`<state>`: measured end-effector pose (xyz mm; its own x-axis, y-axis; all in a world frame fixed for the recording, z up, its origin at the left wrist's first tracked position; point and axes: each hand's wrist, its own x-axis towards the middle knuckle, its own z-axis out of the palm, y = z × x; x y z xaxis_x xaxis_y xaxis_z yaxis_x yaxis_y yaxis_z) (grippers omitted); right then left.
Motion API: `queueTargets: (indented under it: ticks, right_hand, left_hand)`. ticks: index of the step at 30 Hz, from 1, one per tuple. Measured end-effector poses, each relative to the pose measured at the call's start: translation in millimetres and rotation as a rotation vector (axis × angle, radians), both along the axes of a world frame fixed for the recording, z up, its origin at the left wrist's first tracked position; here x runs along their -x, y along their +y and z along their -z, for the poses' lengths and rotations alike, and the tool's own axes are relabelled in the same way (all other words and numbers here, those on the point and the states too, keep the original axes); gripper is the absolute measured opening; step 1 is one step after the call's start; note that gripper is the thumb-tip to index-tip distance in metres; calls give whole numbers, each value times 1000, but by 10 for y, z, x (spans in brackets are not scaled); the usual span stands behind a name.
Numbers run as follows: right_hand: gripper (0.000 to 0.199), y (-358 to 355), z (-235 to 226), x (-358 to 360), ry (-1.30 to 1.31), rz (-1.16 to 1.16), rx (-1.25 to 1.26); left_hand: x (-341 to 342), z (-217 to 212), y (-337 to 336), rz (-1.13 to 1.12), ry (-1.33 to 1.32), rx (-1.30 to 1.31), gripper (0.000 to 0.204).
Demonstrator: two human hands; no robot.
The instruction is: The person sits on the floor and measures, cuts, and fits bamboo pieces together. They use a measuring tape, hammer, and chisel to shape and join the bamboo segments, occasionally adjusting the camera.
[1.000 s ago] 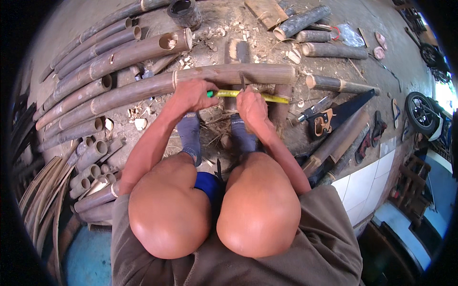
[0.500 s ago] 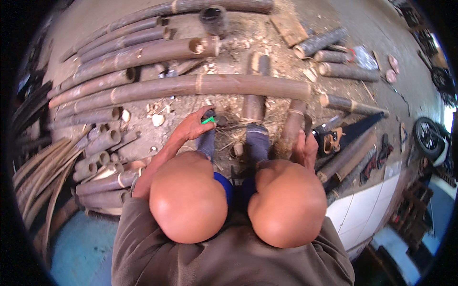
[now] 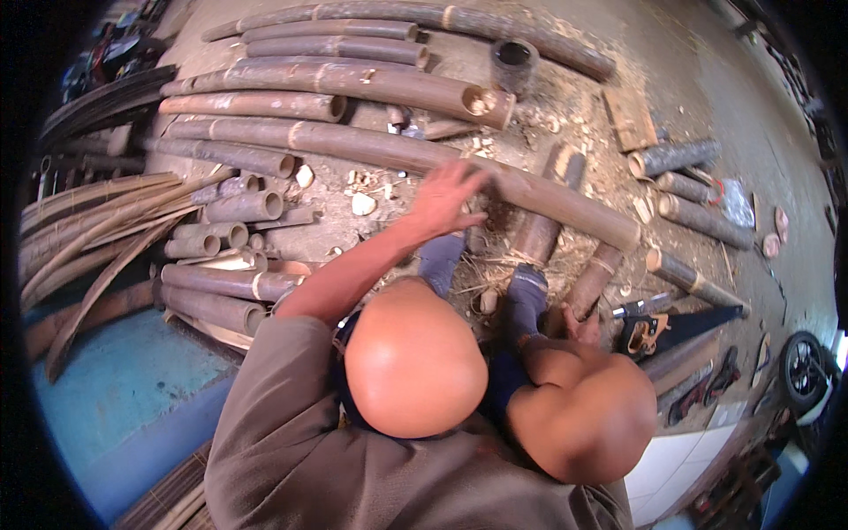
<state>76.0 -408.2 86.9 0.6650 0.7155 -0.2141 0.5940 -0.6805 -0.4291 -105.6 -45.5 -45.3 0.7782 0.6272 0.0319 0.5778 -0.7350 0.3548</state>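
Observation:
My left hand reaches forward with its fingers spread, over the near edge of a long brown bamboo pole; whether it touches is hard to tell. Low beside my right knee, my right hand is closed at the near end of a short bamboo piece. Something dark shows at its fingers, too hidden to name. The long pole rests across a thicker bamboo length that runs away from my feet. A handsaw with a wooden handle and dark blade lies right of my right hand.
Several bamboo poles lie at the back left, with short cut tubes and split strips nearer. More short bamboo lengths are at the right, beside wood chips. An upright dark tube stands behind. A wheel is far right.
My left hand has let go of a small green and dark object, no longer visible, and moved forward toward the long pole, fingers spread. My view has turned; the right hand remains low.

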Motion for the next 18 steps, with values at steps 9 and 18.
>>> queueTargets:
  ticks: [9,18]
  right_hand:
    - [25,722,-998,-235,-22,-534,-20]
    - [22,1182,-1643,-249,4,-810,57]
  left_hand:
    - [-880,171,628,194,445,328,80]
    - [-664,362,271,117,147,-88,82]
